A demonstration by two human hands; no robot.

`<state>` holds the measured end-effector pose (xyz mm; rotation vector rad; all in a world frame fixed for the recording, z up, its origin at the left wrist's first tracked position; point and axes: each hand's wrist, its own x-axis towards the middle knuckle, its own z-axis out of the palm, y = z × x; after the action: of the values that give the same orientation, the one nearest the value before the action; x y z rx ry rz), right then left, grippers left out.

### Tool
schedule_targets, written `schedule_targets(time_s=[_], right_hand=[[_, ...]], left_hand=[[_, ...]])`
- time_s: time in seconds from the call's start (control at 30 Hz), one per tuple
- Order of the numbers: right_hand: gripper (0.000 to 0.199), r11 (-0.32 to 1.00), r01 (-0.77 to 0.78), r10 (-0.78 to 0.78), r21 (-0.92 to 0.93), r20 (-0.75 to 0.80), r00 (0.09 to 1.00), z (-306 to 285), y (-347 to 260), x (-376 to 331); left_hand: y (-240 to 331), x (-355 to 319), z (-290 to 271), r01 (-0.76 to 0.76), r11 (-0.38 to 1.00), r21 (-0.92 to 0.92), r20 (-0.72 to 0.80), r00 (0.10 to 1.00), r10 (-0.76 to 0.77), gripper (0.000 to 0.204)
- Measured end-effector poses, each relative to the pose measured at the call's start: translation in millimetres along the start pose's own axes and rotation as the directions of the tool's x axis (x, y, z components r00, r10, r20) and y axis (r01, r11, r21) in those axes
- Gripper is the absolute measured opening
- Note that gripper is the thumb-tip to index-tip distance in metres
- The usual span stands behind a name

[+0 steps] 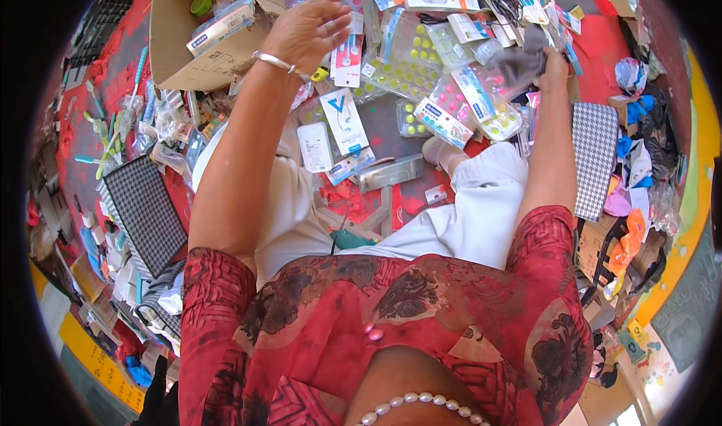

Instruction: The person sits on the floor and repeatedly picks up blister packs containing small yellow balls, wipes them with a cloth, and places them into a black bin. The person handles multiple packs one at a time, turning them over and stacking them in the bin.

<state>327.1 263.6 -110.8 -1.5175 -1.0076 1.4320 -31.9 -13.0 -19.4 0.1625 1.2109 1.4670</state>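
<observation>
My left hand (312, 31) is raised at the upper middle, its fingers stretched out and holding nothing. It hovers between an open cardboard box (203, 71) and a spread of packaged goods. At the upper right my right hand (556, 66) grips a dark grey cloth (525, 59), which hangs over the packages to its left. Beneath the cloth lie a blister pack with pink pieces (449, 95) and a blue-and-white package (474, 93). Clear packs of yellow-green pieces (410, 76) cover the middle. Closer to me are a white package with a blue mark (342, 121) and a clear plastic case (391, 172).
Toothbrushes (113, 136) and small wrapped items are scattered at the left, beside a dark checked panel (147, 204). A houndstooth panel (595, 159) lies by my right forearm. Further right, bags and an orange plastic piece (628, 239) are heaped. Black cable (500, 1) lies at the back.
</observation>
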Motion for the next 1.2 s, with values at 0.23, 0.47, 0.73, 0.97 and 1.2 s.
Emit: schedule_targets(time_s=[0.23,0.47,0.73,0.97,1.2], right_hand=[[0.029,0.985,0.148,-0.051,-0.087,0.672,0.739,115,-87,-164],[0.048,0.908,0.418,-0.310,-0.002,0.667,0.677,156,-81,-271],[0.070,0.647,0.755,-0.381,-0.110,0.811,0.444,162,-38,-247],[0.019,0.814,0.147,-0.178,0.562,0.001,0.984,54,-113,-183],[0.022,0.779,0.116,-0.108,0.617,-0.051,0.993,19,-109,-196]], left_hand=[[-28,7,33,0.288,0.945,-0.156,0.341,0.914,-0.222,0.058],[-37,8,32,0.169,0.984,-0.048,0.338,0.930,-0.143,0.031],[-40,-19,40,0.261,0.945,-0.195,0.389,0.905,-0.170,0.035],[-38,71,26,0.052,0.952,0.303,0.269,0.953,-0.138,0.021],[-176,167,0,0.010,0.583,0.812,-0.118,0.982,0.148,0.038]])
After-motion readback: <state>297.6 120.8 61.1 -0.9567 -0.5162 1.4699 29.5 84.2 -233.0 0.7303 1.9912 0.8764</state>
